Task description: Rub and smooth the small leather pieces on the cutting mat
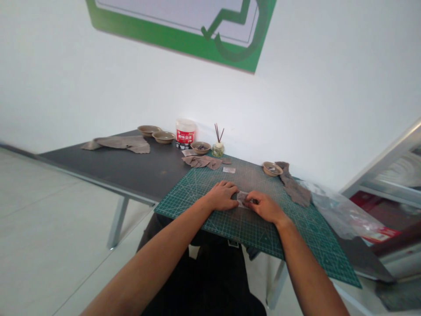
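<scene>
A white wall (148,87) backs a dark table (121,169), and a green gridded cutting mat (179,199) lies over its right part, the mat's front edge in front of the seated person. Along the mat's back edge sit a reed bottle (218,149), near the back left corner, and a bowl (272,169) farther right. A brown cloth (294,188) and a clear plastic bag (344,213) crowd the right edge. Open grid runs from the left hand (222,195) to the front left corner, and another stretch lies between the right forearm (302,263) and the front right corner.

The small pale piece (242,198) lies between the hands, nearer the mat's front edge than its back. It is thin, roughly square and greyish white, with a mottled darker middle. The left hand's fingers are extended and close together, lying low on the mat, index finger and thumb at the piece's left edge. The right hand (265,207) has its fingers curled, thumb and forefinger pinching the right edge; the dark patch at those fingertips may be only shadow. A similar pale rectangle (229,170) lies toward the back edge.
</scene>
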Demonstrator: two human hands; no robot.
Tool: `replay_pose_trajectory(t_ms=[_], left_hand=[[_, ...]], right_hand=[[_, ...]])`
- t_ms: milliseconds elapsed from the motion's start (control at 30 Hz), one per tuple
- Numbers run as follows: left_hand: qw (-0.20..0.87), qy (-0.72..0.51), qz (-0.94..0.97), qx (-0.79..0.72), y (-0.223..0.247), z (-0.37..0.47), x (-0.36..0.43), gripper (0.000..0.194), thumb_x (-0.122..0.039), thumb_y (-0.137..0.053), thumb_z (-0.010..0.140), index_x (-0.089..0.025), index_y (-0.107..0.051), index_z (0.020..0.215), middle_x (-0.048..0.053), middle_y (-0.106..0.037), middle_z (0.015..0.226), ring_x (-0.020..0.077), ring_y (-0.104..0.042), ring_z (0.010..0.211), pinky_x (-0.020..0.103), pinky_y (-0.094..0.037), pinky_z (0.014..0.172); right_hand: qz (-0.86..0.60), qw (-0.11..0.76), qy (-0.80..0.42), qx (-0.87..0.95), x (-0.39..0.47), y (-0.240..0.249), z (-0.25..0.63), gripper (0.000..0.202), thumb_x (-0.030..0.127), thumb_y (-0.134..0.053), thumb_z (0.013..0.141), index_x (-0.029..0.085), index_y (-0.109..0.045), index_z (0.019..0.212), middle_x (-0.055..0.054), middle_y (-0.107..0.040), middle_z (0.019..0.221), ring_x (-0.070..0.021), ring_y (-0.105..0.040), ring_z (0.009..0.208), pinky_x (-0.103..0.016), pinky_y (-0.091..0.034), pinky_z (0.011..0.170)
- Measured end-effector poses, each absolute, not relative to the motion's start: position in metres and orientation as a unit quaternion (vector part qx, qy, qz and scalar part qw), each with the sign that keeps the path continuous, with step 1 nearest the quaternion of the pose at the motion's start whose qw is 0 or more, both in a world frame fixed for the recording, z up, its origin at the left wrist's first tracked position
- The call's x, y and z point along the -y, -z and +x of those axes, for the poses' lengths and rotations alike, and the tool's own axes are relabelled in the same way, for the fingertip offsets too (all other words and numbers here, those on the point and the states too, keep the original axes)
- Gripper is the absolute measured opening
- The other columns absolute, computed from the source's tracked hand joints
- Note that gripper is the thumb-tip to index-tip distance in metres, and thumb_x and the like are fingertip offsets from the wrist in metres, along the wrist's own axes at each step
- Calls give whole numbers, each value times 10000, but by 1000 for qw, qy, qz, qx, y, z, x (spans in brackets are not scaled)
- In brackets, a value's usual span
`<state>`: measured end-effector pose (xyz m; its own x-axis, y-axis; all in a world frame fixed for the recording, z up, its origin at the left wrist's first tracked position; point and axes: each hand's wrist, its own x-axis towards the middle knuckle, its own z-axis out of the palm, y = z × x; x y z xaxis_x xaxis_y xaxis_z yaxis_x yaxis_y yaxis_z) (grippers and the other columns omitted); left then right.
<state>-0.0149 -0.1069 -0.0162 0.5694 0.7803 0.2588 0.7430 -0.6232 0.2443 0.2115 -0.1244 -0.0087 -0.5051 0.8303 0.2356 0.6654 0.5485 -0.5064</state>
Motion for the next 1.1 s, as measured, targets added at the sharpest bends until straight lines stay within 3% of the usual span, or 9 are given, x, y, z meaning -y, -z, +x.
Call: replay_pose_trajectory(t_ms=[233,467,700,933,1100], left_hand=[[49,-171,886,-428,16,-15,108,448,-451,-580,804,-299,-563,1224,39,-515,1344,301,-429,1243,459,-346,1038],[42,-181,886,-425,17,-16,107,443,-451,-591,797,-299,-574,1213,40,-532,1323,299,-440,1236,449,-351,1036],[38,-187,889,-417,20,-16,105,439,-455,-580,803,-293,-577,1211,43,-538,1316,296,-449,1229,449,-355,1034],[40,-186,888,-418,19,-17,106,451,-460,-584,801,-303,-571,1224,42,-532,1324,299,-443,1240,449,-344,1041],[41,-186,890,-415,20,-16,105,436,-452,-574,807,-299,-570,1215,42,-532,1321,300,-439,1239,452,-343,1036]], right_hand=[[-483,266,-88,829,107,10,198,150,297,-577,880,179,-668,897,-43,-648,936,-142,-570,890,-263,-407,819],[-433,236,-179,851,124,9,210,172,346,-584,880,198,-664,916,-13,-656,947,-122,-584,864,-237,-423,802],[-483,273,-90,827,106,15,203,178,326,-571,888,179,-671,901,-49,-653,934,-149,-578,902,-279,-415,847],[-444,238,-166,848,122,8,216,175,348,-591,880,190,-665,902,-22,-657,950,-129,-585,890,-249,-422,830],[-445,258,-131,847,112,14,198,164,326,-573,898,193,-667,920,-25,-654,968,-124,-580,898,-247,-414,832]])
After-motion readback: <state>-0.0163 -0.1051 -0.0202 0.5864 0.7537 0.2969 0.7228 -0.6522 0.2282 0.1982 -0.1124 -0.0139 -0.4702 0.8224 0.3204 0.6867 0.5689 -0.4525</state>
